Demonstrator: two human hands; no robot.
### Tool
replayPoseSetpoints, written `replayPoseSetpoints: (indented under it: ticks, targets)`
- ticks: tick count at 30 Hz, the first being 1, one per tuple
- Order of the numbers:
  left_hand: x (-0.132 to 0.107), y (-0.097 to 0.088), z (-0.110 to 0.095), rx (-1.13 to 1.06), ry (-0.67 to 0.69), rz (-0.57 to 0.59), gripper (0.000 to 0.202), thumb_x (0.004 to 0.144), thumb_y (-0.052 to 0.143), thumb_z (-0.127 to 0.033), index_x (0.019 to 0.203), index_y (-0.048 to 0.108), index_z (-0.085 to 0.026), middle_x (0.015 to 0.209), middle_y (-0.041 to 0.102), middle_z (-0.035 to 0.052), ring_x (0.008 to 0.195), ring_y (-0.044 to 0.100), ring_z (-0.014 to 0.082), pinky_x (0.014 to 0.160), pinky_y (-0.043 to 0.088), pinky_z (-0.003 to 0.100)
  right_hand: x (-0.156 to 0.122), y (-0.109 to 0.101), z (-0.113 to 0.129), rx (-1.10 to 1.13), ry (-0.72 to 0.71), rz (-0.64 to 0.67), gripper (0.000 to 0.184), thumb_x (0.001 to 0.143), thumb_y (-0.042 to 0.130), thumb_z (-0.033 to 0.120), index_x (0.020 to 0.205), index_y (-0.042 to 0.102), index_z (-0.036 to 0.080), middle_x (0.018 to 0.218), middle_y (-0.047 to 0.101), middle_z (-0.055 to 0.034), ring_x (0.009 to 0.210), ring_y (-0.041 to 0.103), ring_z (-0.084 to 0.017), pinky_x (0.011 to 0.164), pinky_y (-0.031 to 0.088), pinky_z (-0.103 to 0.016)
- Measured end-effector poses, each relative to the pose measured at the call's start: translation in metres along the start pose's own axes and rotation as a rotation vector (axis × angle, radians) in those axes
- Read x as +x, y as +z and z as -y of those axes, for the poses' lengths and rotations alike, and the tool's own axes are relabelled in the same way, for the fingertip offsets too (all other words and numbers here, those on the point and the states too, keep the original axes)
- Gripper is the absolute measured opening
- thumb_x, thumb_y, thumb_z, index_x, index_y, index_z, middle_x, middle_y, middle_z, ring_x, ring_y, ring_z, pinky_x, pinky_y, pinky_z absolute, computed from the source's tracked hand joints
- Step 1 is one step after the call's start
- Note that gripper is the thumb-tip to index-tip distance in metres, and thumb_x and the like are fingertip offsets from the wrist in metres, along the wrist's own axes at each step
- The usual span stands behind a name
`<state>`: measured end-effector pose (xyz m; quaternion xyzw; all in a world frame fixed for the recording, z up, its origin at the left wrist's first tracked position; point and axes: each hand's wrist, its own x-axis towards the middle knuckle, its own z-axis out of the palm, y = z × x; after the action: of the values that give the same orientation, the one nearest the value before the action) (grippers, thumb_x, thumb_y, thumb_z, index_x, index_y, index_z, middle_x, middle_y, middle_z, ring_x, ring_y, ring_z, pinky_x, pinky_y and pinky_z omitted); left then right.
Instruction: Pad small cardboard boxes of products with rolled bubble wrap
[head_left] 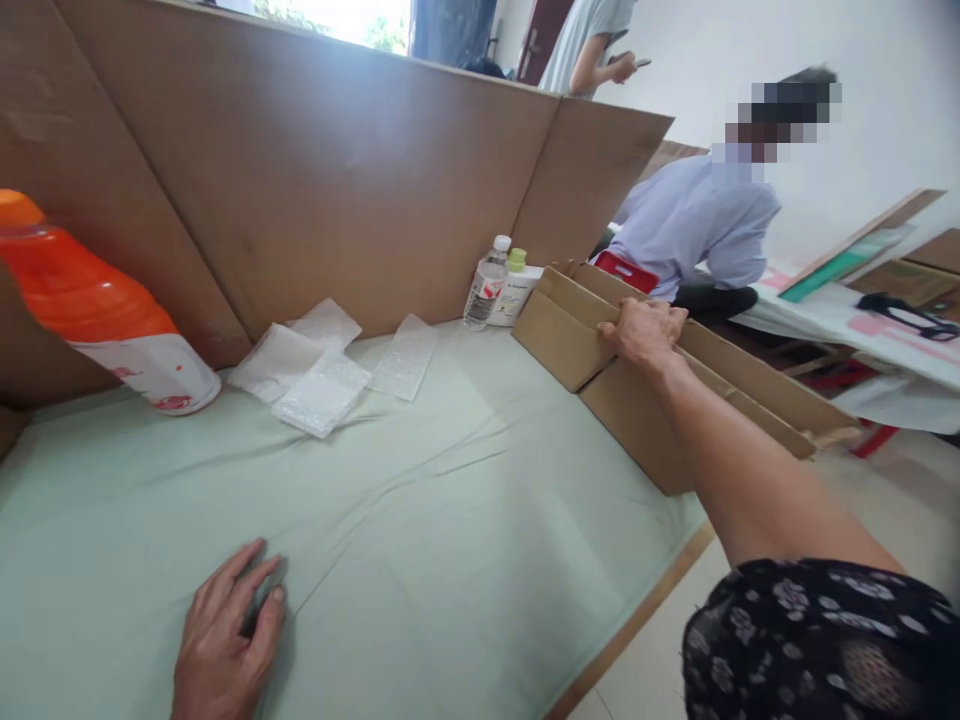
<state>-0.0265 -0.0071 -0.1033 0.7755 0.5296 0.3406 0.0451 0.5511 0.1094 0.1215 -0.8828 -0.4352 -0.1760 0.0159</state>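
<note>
My right hand (645, 332) reaches out to the long, open-topped cardboard box (637, 425) at the table's right edge. Its fingers are closed over the upper rim, and the inside of the box is mostly hidden from me. My left hand (229, 630) lies on the pale green cloth (420, 560) near the front, fingers somewhat spread and holding nothing. Several sheets of bubble wrap (322, 390) lie farther back on the cloth, with one more bubble wrap piece (405, 358) beside them.
A large orange-and-white bottle (112, 310) stands at left. A clear water bottle (487, 285) and a white bottle with a green cap (516, 290) stand behind the box. A tall cardboard screen (360, 190) borders the back. Beyond it are a seated person (697, 220) and a standing person (592, 50).
</note>
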Motion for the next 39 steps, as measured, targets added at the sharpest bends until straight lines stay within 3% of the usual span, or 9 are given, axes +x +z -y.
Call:
replayPoseSetpoints:
  ticks: [7,14,18,21,24,27,30,35,39]
  targets:
    - [0.002,0.0,-0.002,-0.013,-0.017,-0.023,0.028,0.094,0.049,-0.035,0.107,0.069,-0.02,0.121,0.068,0.012,0.111,0.062,0.0285,0.094,0.05,0.049,-0.021,-0.02,0.034,0.014,-0.242,0.088,0.014,0.088,0.059,0.023,0.082,0.07,0.016,0.083,0.069,-0.0141,0.096,0.061,-0.031,0.089,0.033,-0.046]
    - [0.009,-0.015,-0.026,-0.156,-0.279,0.011,0.035,0.09,0.054,-0.041,0.113,0.069,-0.02,0.13,0.064,0.0119,0.119,0.059,0.029,0.05,0.052,0.025,-0.153,-0.051,0.052,0.364,-0.69,-0.035,0.022,0.088,0.058,0.037,0.078,0.072,0.024,0.081,0.073,-0.007,0.088,0.064,-0.026,0.098,0.039,-0.048]
    - [0.004,-0.032,-0.054,-0.263,-0.289,-0.023,0.051,0.087,0.061,-0.04,0.133,0.057,-0.02,0.138,0.059,0.0136,0.123,0.058,0.0298,0.081,0.06,0.037,-0.227,-0.072,0.04,0.819,-0.754,-0.051,0.02,0.089,0.061,0.048,0.088,0.073,0.031,0.1,0.076,-0.005,0.101,0.068,-0.028,0.107,0.039,-0.051]
    - [0.0,-0.04,-0.072,-0.411,-0.341,0.013,0.067,0.087,0.064,-0.037,0.149,0.04,-0.024,0.15,0.049,0.0139,0.127,0.057,0.0295,0.105,0.049,0.047,-0.256,-0.058,0.024,1.071,-0.425,-0.031,0.022,0.089,0.061,0.05,0.1,0.073,0.035,0.112,0.075,-0.0056,0.113,0.066,-0.03,0.106,0.045,-0.049]
    - [0.003,-0.035,-0.082,-0.55,-0.364,0.053,0.073,0.086,0.065,-0.037,0.151,0.035,-0.025,0.155,0.041,0.0151,0.132,0.053,0.0311,0.107,0.048,0.048,-0.272,-0.016,0.024,1.134,-0.224,0.262,0.035,0.083,0.065,0.055,0.107,0.073,0.03,0.11,0.075,-0.0082,0.105,0.069,-0.031,0.095,0.054,-0.047]
    - [0.011,-0.022,-0.086,-0.655,-0.399,0.103,0.073,0.083,0.067,-0.039,0.148,0.039,-0.02,0.148,0.049,0.017,0.127,0.057,0.0306,0.106,0.048,0.048,-0.289,0.024,0.043,1.204,-0.244,0.588,0.047,0.079,0.067,0.058,0.107,0.072,0.021,0.107,0.075,-0.0126,0.096,0.071,-0.031,0.088,0.058,-0.045]
    - [0.015,-0.015,-0.083,-0.712,-0.496,0.108,0.065,0.08,0.069,-0.042,0.137,0.05,-0.016,0.134,0.06,0.0168,0.117,0.063,0.0285,0.103,0.05,0.045,-0.303,0.041,0.066,1.245,-0.201,0.639,0.043,0.082,0.064,0.059,0.096,0.073,0.019,0.099,0.076,-0.0131,0.093,0.071,-0.031,0.085,0.058,-0.045]
    - [-0.002,-0.039,-0.057,-0.676,-0.747,-0.08,0.052,0.071,0.075,-0.049,0.11,0.062,-0.017,0.107,0.07,0.0104,0.106,0.066,0.0262,0.096,0.053,0.039,-0.316,0.03,0.117,1.327,-0.381,0.638,0.038,0.087,0.061,0.049,0.114,0.071,0.024,0.118,0.072,-0.0111,0.108,0.068,-0.032,0.094,0.056,-0.046]
    - [-0.028,-0.068,-0.023,-0.5,-0.985,-0.323,0.053,0.063,0.079,-0.05,0.103,0.064,-0.019,0.092,0.07,0.0056,0.093,0.067,0.025,0.089,0.056,0.039,-0.322,0.02,0.163,1.416,-0.64,0.736,0.056,0.089,0.059,0.037,0.144,0.052,0.027,0.145,0.057,-0.0098,0.122,0.062,-0.028,0.098,0.055,-0.042]
